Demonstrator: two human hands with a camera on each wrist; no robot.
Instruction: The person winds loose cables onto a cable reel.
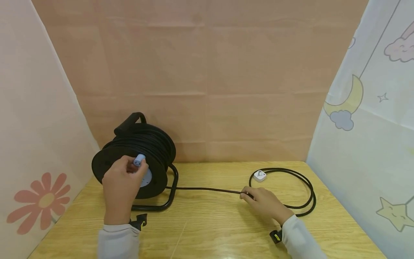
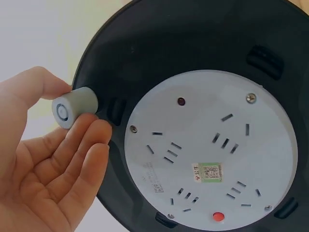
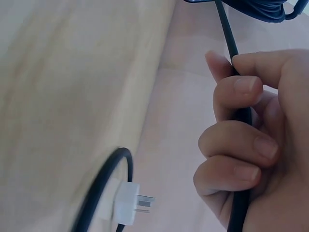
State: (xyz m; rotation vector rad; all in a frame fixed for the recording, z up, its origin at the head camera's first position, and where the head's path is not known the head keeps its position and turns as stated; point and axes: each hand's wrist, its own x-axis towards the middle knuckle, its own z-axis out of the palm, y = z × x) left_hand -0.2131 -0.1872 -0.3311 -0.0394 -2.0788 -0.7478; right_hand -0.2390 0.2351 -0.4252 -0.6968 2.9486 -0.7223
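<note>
On the left of the table stands a black cable reel (image 1: 129, 154) wound with black cable. My left hand (image 1: 121, 181) pinches the reel's small grey crank knob (image 2: 79, 106) between thumb and fingers, near the rim of the side disc. A round white socket panel (image 2: 207, 150) with slots, a red button and a label faces the left wrist view. My right hand (image 1: 263, 203) grips the black cable (image 1: 207, 189), which runs straight from the reel's underside. Past that hand the cable loops on the table and leads to a white plug (image 1: 260, 175), its prongs showing in the right wrist view.
The reel rests on a black tubular frame (image 1: 171, 196) with a carrying handle (image 1: 127, 124) on top. The loose cable loop (image 1: 312, 194) lies at the table's right. Behind the wooden table (image 1: 207, 230) hangs a tan backdrop (image 1: 207, 86), with patterned sheets at both sides.
</note>
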